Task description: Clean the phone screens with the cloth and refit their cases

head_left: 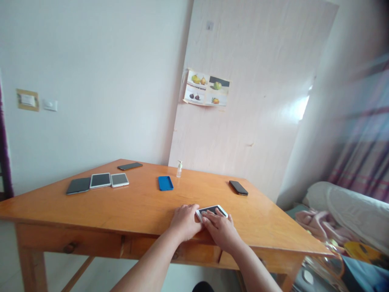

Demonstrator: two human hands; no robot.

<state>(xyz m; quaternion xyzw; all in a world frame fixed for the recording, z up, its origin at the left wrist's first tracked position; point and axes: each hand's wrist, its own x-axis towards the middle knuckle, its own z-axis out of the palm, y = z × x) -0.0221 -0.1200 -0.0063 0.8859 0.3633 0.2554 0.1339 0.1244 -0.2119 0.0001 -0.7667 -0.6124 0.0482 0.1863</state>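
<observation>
A white smartphone (pixel 212 210) with a dark screen lies near the front edge of the wooden table. My left hand (pixel 186 222) grips its left end, thumb and fingers at the edge. Across the screen rests my right hand (pixel 220 229), fingers stretched out and somewhat apart. A small pale patch shows by the right fingertips; whether it is a cloth or a reflection I cannot tell. Further back are a blue phone case (pixel 165 183) and a small clear pump bottle (pixel 179 169). A black phone (pixel 238 187) lies to the right.
On the left of the table (pixel 146 207) lie a dark tablet (pixel 78 185), a white-framed tablet (pixel 100 180), a smaller white device (pixel 119 179) and a dark phone (pixel 130 166). Drawers run below the front edge. A bed with bedding (pixel 343 211) stands at the right.
</observation>
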